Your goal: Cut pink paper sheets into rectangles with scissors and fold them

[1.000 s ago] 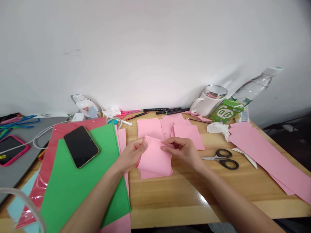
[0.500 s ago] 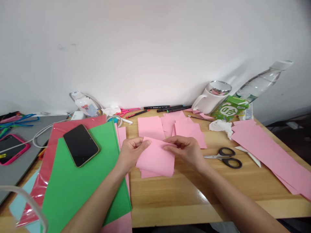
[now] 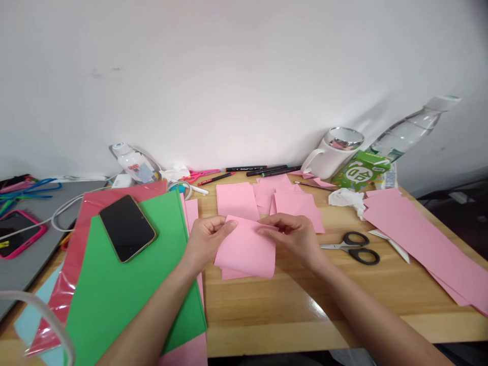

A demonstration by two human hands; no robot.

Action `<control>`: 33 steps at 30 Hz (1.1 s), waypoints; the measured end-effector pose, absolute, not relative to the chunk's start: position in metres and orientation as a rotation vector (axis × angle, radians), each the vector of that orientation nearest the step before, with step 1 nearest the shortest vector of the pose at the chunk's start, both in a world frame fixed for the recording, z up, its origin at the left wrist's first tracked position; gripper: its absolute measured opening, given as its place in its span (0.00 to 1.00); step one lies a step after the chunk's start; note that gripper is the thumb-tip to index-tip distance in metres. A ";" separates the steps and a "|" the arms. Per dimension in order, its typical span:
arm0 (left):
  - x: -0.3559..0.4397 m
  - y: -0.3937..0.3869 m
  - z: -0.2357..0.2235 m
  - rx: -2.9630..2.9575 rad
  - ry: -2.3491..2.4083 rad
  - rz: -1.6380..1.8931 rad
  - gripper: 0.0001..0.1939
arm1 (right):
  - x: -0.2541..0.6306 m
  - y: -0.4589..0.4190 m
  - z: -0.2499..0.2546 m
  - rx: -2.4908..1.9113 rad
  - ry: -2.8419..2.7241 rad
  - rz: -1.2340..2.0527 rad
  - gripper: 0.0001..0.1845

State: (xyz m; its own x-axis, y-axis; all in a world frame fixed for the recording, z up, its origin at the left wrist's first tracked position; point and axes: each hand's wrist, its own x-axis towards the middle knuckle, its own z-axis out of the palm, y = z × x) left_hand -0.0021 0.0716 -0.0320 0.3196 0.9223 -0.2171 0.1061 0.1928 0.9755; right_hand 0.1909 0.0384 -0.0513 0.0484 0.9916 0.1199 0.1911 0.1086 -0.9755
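A pink paper sheet [image 3: 247, 249] is held up between both hands, bent over in a curve toward me. At its upper left corner my left hand [image 3: 206, 239] pinches it, thumb on top. My right hand [image 3: 292, 234] pinches the upper right edge between thumb and fingers. Under the held sheet the edge of another pink piece [image 3: 234, 275] shows on the table. Just beyond the hands lie a pink square [image 3: 237, 198] and a loose pile of pink pieces [image 3: 299, 206]. Black-handled scissors [image 3: 358, 247] lie right of my right hand.
Green card [image 3: 133, 290] with a phone [image 3: 127, 229] on it lies at left. Long pink strips [image 3: 423, 239] lie at right, near a crumpled tissue [image 3: 347, 200]. Along the wall stand a white mug [image 3: 331, 155], a green carton [image 3: 360, 170], a clear bottle [image 3: 412, 129] and several markers [image 3: 267, 170].
The held pink sheet has shifted very slightly to the right and its lower edge sits a touch lower. Both hands keep their pinch almost in place.
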 end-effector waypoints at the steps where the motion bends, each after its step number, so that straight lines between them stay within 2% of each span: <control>1: -0.002 0.071 -0.032 1.245 1.101 0.777 0.15 | 0.191 0.038 -0.051 -1.281 -1.355 0.982 0.07; 33: -0.002 0.072 -0.033 1.226 1.135 0.792 0.15 | 0.192 0.040 -0.053 -1.276 -1.382 0.939 0.09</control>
State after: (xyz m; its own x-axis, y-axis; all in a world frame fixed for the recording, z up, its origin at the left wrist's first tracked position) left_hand -0.0023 0.0722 -0.0335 0.2858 0.9307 -0.2285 0.1072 0.2059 0.9727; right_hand 0.1924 0.0400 -0.0535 0.0485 0.9863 0.1578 0.2161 0.1439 -0.9657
